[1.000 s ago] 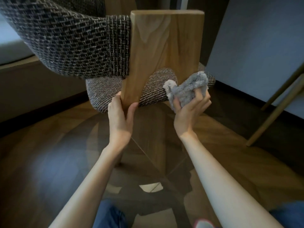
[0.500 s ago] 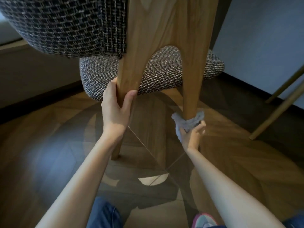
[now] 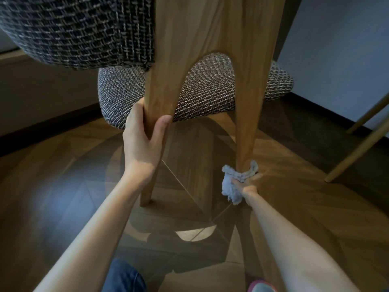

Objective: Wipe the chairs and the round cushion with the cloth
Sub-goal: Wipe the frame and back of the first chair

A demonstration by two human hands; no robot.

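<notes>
Head view: right hand (image 3: 248,185) clenches the cloth (image 3: 231,189) around the chair leg (image 3: 245,131) low down, cloth bunching beside its palm; left hand (image 3: 143,140) grasps the other leg (image 3: 156,106) higher.

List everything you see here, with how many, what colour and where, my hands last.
chair: one, light wood frame, dark tweed back, grey tweed seat, centre.
cloth: one, pale grey-blue, round the chair's right leg, low down.
slanted legs: two, light wood, right edge.
floor: one, brown patterned wood, underneath.
wall: one, pale, upper right.
trouser knee: one, blue, bottom centre.
shoe: one, pink, bottom edge, right of centre.
left hand: one, grips the chair's left leg by the seat.
right hand: one, holds the cloth on the right leg.
</notes>
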